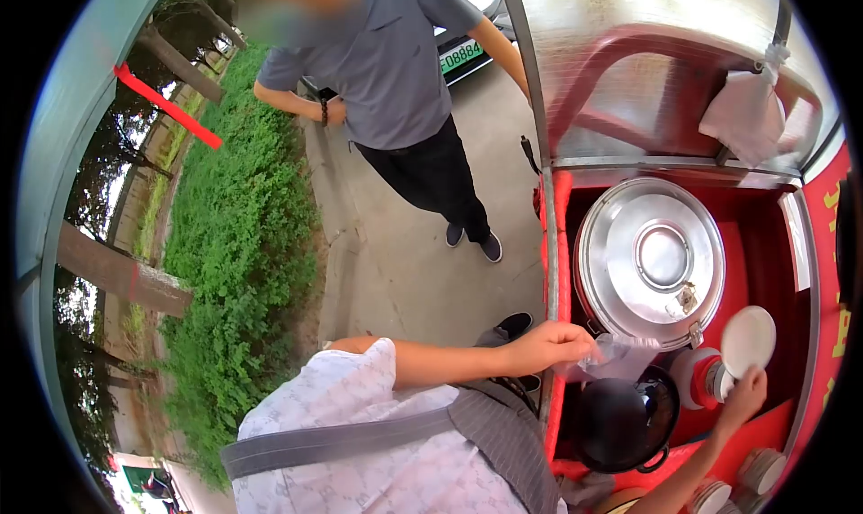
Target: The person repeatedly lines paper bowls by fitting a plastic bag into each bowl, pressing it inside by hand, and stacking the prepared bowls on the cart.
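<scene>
My left hand [553,347] reaches over the cart's edge, its fingers pinched on a clear plastic bag [616,356] that hangs above a black pan [663,406]. At the right, my right hand [746,395] grips the lower edge of a round white lid [748,341], which is tilted up. Just left of that hand is a white container with a red band [698,379]. A large round steel pot with its lid on [643,253] stands behind both hands. The pan's inside is partly blurred.
The cart has a metal frame [552,271] and red inner walls [755,226]. Several jars [762,471] stand at the lower right. A pink-white bag [744,114] hangs at the upper right. Beyond the cart, a person [395,83] stands before a parked car [472,29].
</scene>
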`<action>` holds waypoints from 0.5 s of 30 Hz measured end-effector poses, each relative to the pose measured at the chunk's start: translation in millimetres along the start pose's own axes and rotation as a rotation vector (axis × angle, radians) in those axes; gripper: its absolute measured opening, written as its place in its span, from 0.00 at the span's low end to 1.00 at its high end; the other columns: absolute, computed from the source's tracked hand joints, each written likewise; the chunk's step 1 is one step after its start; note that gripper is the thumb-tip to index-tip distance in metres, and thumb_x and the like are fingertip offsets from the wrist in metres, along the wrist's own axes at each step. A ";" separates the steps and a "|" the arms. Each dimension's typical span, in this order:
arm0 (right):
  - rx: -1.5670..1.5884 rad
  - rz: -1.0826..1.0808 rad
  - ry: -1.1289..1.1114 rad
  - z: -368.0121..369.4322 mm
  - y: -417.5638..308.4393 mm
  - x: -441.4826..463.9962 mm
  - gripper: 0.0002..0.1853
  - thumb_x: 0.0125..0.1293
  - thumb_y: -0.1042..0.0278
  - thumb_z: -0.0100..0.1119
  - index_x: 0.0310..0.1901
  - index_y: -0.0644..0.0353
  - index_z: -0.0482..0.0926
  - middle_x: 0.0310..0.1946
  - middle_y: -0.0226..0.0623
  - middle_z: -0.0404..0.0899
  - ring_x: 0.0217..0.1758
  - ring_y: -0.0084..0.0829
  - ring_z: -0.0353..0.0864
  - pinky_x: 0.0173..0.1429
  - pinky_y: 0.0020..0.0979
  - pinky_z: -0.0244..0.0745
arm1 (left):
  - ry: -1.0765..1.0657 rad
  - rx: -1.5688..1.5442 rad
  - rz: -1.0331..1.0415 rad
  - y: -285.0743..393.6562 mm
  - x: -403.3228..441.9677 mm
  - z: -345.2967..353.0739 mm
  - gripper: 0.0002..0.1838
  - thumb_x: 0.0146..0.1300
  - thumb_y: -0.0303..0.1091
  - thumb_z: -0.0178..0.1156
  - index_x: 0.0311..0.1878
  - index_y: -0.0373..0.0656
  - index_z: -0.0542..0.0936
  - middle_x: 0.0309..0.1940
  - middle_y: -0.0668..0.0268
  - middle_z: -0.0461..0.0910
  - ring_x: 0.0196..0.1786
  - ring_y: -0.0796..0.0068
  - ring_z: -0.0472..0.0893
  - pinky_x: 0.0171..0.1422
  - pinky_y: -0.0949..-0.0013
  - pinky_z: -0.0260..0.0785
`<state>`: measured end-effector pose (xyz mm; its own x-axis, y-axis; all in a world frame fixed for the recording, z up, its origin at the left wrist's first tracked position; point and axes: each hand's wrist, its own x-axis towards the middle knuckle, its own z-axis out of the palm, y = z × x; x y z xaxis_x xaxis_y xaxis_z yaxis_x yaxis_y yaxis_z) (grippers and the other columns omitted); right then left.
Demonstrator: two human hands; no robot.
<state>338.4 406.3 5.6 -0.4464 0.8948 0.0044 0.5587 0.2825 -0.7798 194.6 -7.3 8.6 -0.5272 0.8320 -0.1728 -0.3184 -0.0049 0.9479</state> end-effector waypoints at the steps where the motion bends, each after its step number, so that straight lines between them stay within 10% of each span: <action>1: 0.016 -0.123 -0.040 29.7 12.0 3.8 0.18 0.74 0.60 0.52 0.31 0.68 0.74 0.20 0.33 0.72 0.24 0.23 0.74 0.29 0.33 0.67 | -0.009 -0.048 -0.031 -1.3 4.3 2.0 0.13 0.77 0.36 0.53 0.48 0.39 0.84 0.46 0.71 0.81 0.45 0.85 0.75 0.50 0.75 0.67; 8: 0.342 0.065 -0.372 126.9 -67.1 -76.8 0.26 0.77 0.49 0.53 0.32 0.68 0.78 0.22 0.35 0.77 0.16 0.22 0.72 0.18 0.22 0.65 | -0.062 -0.324 -0.179 18.2 16.8 9.4 0.16 0.79 0.44 0.51 0.53 0.39 0.75 0.52 0.61 0.84 0.50 0.75 0.81 0.48 0.70 0.77; 12: 0.883 0.204 -0.710 108.3 -82.7 -133.8 0.23 0.78 0.52 0.52 0.47 0.70 0.81 0.37 0.38 0.85 0.35 0.25 0.83 0.38 0.23 0.76 | -0.017 -0.525 -0.159 24.3 12.2 -2.9 0.22 0.79 0.47 0.50 0.62 0.38 0.69 0.57 0.52 0.81 0.52 0.59 0.85 0.39 0.58 0.84; 15: 0.626 0.125 -0.936 85.3 -126.3 -187.3 0.22 0.76 0.56 0.53 0.55 0.70 0.78 0.44 0.37 0.84 0.44 0.24 0.82 0.51 0.24 0.76 | -0.046 -0.584 -0.146 18.7 18.8 -12.6 0.21 0.79 0.46 0.48 0.64 0.39 0.69 0.58 0.51 0.79 0.52 0.57 0.85 0.40 0.56 0.85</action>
<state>291.8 173.5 49.9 -0.9064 0.2195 -0.3610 0.3059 -0.2485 -0.9191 168.8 1.3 19.7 -0.4153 0.8698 -0.2663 -0.7717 -0.1818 0.6095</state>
